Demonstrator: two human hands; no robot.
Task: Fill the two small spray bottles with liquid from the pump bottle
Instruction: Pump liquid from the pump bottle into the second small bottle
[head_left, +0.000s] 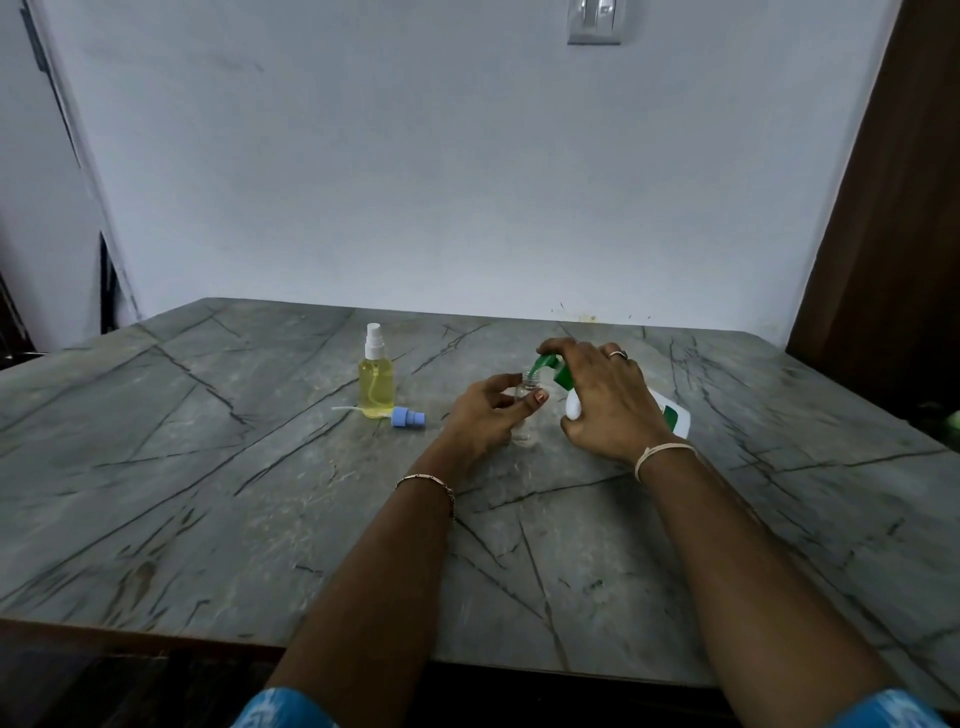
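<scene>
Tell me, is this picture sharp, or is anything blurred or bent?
Head view: dim, flat light; the clear bottle between the hands is smeared and hard to read, the yellow spray bottle crisper; the wide lens bows the wall edges and table outward.

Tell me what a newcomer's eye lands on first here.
At the table's middle, both hands meet: the left hand holds a clear bottle upright while the right hand tilts the pump bottle, its green nozzle over the open neck. To the left stands a capped yellow bottle, a blue sprayer lying beside it.
</scene>
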